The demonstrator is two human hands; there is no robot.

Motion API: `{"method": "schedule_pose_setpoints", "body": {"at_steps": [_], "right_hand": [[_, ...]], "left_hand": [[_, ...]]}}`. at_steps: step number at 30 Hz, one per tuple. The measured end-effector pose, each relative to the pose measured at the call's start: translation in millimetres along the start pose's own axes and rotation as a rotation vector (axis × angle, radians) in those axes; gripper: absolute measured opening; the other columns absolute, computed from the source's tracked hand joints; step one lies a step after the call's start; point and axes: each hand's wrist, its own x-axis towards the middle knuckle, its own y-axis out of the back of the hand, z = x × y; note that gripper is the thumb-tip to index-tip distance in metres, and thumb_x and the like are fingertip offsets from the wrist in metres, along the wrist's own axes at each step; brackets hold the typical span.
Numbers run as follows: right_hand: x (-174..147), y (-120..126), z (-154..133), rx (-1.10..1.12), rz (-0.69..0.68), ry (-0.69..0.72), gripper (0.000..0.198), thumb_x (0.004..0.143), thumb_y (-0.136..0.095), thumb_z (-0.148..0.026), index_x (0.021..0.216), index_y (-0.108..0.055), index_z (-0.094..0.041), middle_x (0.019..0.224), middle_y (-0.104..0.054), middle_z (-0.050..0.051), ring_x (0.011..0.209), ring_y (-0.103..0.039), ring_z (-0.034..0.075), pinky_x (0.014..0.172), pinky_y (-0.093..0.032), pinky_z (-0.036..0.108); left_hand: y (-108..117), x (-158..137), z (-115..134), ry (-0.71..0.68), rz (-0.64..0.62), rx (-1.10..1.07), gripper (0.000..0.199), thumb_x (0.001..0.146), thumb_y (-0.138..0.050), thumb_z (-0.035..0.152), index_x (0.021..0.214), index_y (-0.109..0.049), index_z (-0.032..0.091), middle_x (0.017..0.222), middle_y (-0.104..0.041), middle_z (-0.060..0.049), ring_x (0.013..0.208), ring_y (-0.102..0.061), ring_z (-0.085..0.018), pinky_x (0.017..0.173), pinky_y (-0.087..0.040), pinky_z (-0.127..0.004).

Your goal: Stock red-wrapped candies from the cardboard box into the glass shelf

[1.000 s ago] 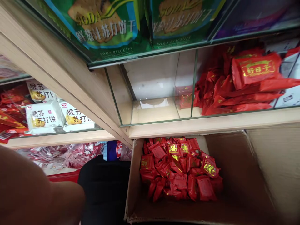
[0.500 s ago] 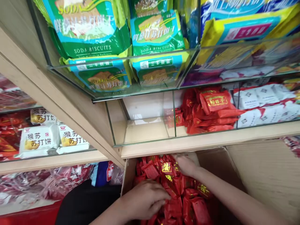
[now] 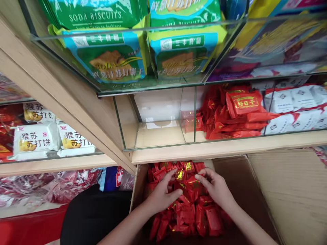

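Many small red packets with gold print (image 3: 185, 211) fill an open cardboard box (image 3: 233, 177) below the shelf. My left hand (image 3: 165, 192) is over the left side of the pile, thumb and fingers spread apart, with nothing visible in its grasp. Facing it from the right, my right hand (image 3: 216, 186) has curled fingers with a gap between thumb and forefinger. Its fingertips are close to a red packet (image 3: 193, 188) lying between the hands; whether they touch it I cannot tell.
Above the box, a glass-fronted shelf compartment (image 3: 158, 137) stands beside stacked red packets (image 3: 241, 109) and white packets (image 3: 283, 109). Green soda biscuit packs (image 3: 109, 61) sit on the upper shelf. A wooden upright (image 3: 76, 102) divides the shelves. A box flap (image 3: 288, 183) spreads right.
My left hand has moved up and opened its fingers. My right hand has drawn back from the box's far edge toward the middle. The view has tilted lower, and packets between the hands have shifted.
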Motion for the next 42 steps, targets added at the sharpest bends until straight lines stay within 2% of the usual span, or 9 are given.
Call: {"method": "schedule_pose_setpoints", "body": {"at_steps": [2, 6, 16, 20, 23, 30, 34, 38, 42], "right_hand": [[-9.9, -6.8, -11.6, 0.271, 0.017, -0.025, 0.024, 0.076, -0.05, -0.041, 0.068, -0.049, -0.019, 0.058, -0.048, -0.002, 0.055, -0.043, 0.013, 0.054, -0.036, 0.025], [-20.0, -27.4, -20.8, 0.542, 0.08, -0.077, 0.027, 0.072, -0.056, -0.04, 0.06, -0.046, -0.018, 0.054, -0.04, -0.005, 0.052, -0.037, 0.01, 0.052, -0.033, 0.024], [-28.6, -36.4, -18.6, 0.709, -0.137, -0.123, 0.018, 0.074, -0.057, -0.034, 0.077, -0.055, -0.017, 0.072, -0.057, 0.0, 0.067, -0.051, 0.013, 0.065, -0.042, 0.025], [-34.3, -21.6, -29.6, 0.528, -0.185, -0.007, 0.02, 0.075, -0.056, -0.029, 0.092, -0.054, -0.019, 0.08, -0.06, 0.001, 0.075, -0.055, 0.015, 0.071, -0.045, 0.028], [-46.6, 18.2, -50.8, 0.256, -0.147, 0.068, 0.034, 0.073, -0.057, -0.029, 0.107, -0.05, -0.026, 0.093, -0.061, 0.003, 0.083, -0.057, 0.017, 0.068, -0.049, 0.026], [-20.0, 124.4, -125.3, -0.218, 0.647, 0.333, 0.044, 0.072, -0.054, -0.038, 0.113, -0.043, -0.027, 0.084, -0.06, 0.005, 0.065, -0.059, 0.019, 0.052, -0.047, 0.03], [35.8, 125.5, -155.0, -0.804, 0.424, 0.272, 0.031, 0.076, -0.047, -0.028, 0.106, -0.049, -0.021, 0.073, -0.062, 0.005, 0.059, -0.059, 0.022, 0.048, -0.04, 0.03], [81.0, 104.8, -158.6, -1.013, 0.127, 0.234, 0.02, 0.075, -0.047, -0.017, 0.095, -0.051, -0.013, 0.072, -0.064, 0.01, 0.064, -0.062, 0.023, 0.048, -0.039, 0.027], [100.1, 92.5, -154.3, -1.125, 0.029, 0.295, 0.029, 0.071, -0.035, 0.003, 0.092, -0.052, -0.008, 0.08, -0.064, 0.015, 0.071, -0.064, 0.023, 0.053, -0.042, 0.027]], "left_hand": [[-7.2, 3.6, 1.6, 0.046, -0.043, -0.213, 0.074, 0.067, -0.064, 0.032, 0.13, -0.026, 0.022, 0.13, -0.037, -0.007, 0.113, -0.04, -0.018, 0.09, -0.038, -0.028], [-20.8, 2.2, 1.1, 0.147, -0.074, -0.499, 0.042, 0.066, -0.065, 0.035, 0.098, -0.056, 0.009, 0.093, -0.06, -0.008, 0.082, -0.055, -0.014, 0.077, -0.043, -0.027], [-27.7, -4.5, -7.0, 0.301, 0.009, -0.795, 0.041, 0.076, -0.049, 0.047, 0.099, -0.045, 0.013, 0.087, -0.062, -0.01, 0.064, -0.061, -0.013, 0.057, -0.046, -0.022], [-21.2, -10.9, -9.1, 0.202, -0.054, -0.75, 0.05, 0.075, -0.05, 0.049, 0.113, -0.04, 0.019, 0.108, -0.056, -0.011, 0.068, -0.06, -0.013, 0.061, -0.048, -0.027], [-12.4, -13.5, -9.7, 0.075, -0.137, -0.698, 0.05, 0.08, -0.038, 0.052, 0.119, -0.039, 0.021, 0.121, -0.047, -0.011, 0.068, -0.058, -0.012, 0.066, -0.046, -0.03], [-2.9, -7.5, -3.2, 0.091, -0.007, -0.58, 0.041, 0.078, -0.045, 0.047, 0.101, -0.051, 0.013, 0.098, -0.059, -0.01, 0.078, -0.058, -0.015, 0.068, -0.04, -0.024], [-7.1, -9.4, -8.7, 0.12, -0.025, -0.458, 0.04, 0.076, -0.048, 0.047, 0.097, -0.053, 0.014, 0.093, -0.06, -0.008, 0.075, -0.057, -0.012, 0.067, -0.04, -0.023], [-10.6, -10.5, -19.4, 0.095, -0.06, -0.348, 0.043, 0.073, -0.051, 0.05, 0.096, -0.052, 0.013, 0.091, -0.058, -0.007, 0.081, -0.054, -0.013, 0.077, -0.041, -0.028], [-14.4, -8.7, -26.9, 0.121, -0.061, -0.266, 0.042, 0.072, -0.052, 0.048, 0.094, -0.051, 0.012, 0.088, -0.057, -0.007, 0.082, -0.051, -0.014, 0.076, -0.039, -0.027]]}}
